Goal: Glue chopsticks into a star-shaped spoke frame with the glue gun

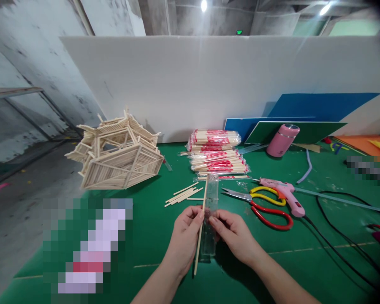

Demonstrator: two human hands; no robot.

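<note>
From where I stood, a person's two bare hands met close together over a green table [145, 236]; the left hand [186, 230] was closed on a thin wooden stick [199, 240], pinching it between thumb and fingers; the right hand [236, 230] was closed on a clear ruler [212, 196], thumb on its face. The stick lay along the ruler's left side, on the side of the left hand, its long axis running away from the body and leaning slightly right at the far end; the two far ends were about level, while the near end of the stick reached past the ruler; the right hand was just beside it, across the ruler (whether stick and ruler touched all along, I could not tell).

Just beyond the left hand lay a few short sticks [182, 197]; well beyond both hands, clear plastic packets [220, 162] with red print held bundles of sticks; beyond the right hand and farther right stood a pink flask [281, 142], lid on, contents hidden. Near the right hand, ahead and rightward, were scissors [251, 197] and a pink glue gun [294, 202]; far ahead and left of the left hand sat a stick-built model [123, 166].
</note>
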